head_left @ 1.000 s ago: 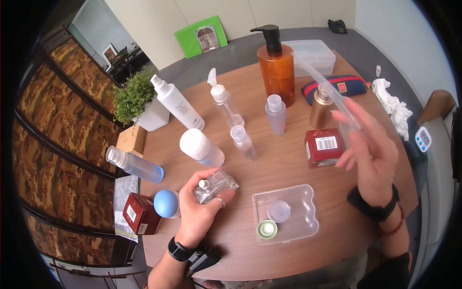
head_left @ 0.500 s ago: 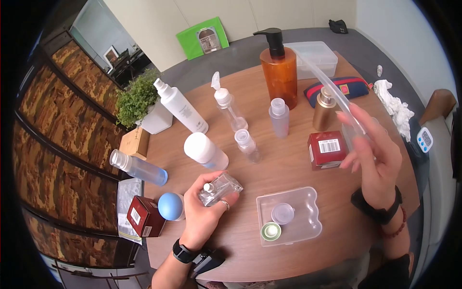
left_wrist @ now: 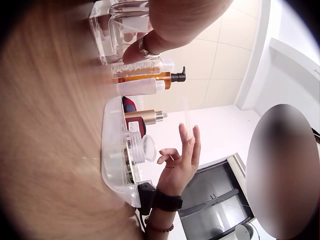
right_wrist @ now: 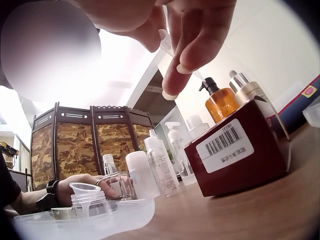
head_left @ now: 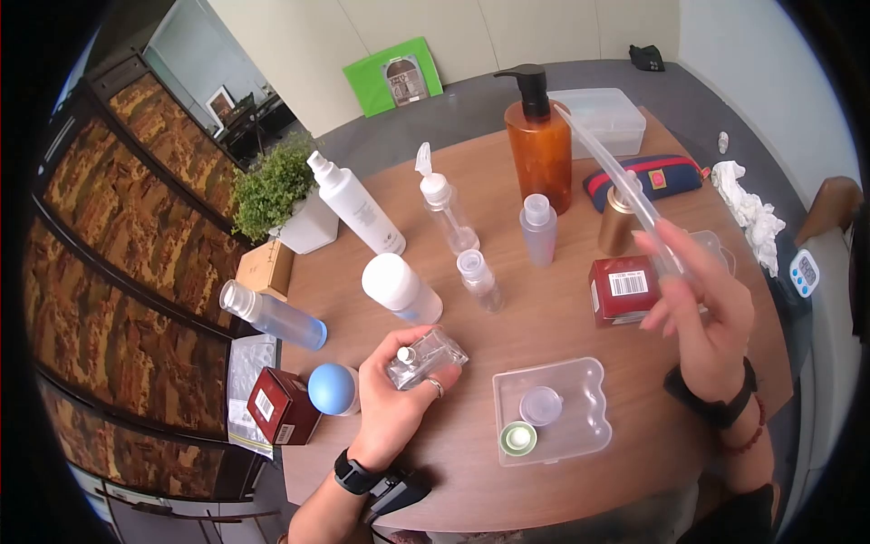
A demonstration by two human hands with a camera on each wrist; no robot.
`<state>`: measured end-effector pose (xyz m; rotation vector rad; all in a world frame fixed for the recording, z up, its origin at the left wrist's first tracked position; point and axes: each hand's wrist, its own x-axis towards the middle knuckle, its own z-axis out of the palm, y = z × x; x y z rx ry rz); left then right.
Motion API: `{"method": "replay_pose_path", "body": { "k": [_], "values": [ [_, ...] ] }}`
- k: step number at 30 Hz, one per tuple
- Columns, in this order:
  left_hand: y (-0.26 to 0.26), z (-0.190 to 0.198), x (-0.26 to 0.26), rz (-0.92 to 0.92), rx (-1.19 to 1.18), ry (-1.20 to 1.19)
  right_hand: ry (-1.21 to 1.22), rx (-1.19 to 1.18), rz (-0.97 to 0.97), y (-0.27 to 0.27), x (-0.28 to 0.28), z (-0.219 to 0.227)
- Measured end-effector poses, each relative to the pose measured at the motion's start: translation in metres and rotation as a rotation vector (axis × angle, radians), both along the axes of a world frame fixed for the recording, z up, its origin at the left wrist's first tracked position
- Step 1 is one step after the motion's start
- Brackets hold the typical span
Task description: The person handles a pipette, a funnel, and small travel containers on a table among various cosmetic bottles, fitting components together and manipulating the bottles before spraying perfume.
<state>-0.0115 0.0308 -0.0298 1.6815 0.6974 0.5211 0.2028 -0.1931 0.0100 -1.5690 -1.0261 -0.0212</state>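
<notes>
My left hand (head_left: 390, 412) holds a clear square glass bottle (head_left: 442, 352) with a small white nozzle, low over the table's front left. In the left wrist view the thumb lies against the glass bottle (left_wrist: 102, 30). My right hand (head_left: 711, 317) is raised at the right and pinches a long, thin translucent plastic tube (head_left: 616, 172), which slants up and left. Between the hands lies a clear scalloped tray (head_left: 575, 408) with a small round clear container (head_left: 541, 405) and a green-rimmed round piece (head_left: 517, 439). A red box (head_left: 616, 290) stands left of the right hand.
Several bottles stand behind the left hand, among them a white-capped one (head_left: 399, 286) and an amber pump bottle (head_left: 539, 154). A blue-topped container (head_left: 333, 390) and another red box (head_left: 281, 406) are at left. A dark pouch (head_left: 675, 177) lies at back right.
The head view has shifted slightly, so the table's contents appear a little farther right and lower. Both hands keep their holds on the glass bottle and the tube.
</notes>
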Motion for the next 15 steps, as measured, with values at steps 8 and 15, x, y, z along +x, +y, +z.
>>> {"method": "replay_pose_path", "body": {
  "k": [8, 15],
  "values": [
    [-0.0008, 0.004, 0.0012, 0.001, 0.004, 0.022, 0.035, -0.044, -0.02, 0.0036, 0.0032, -0.0042],
    [-0.0003, 0.0017, 0.0009, 0.009, 0.002, 0.013, 0.093, -0.009, -0.046, 0.0015, -0.0001, 0.0021]
  ]
}}
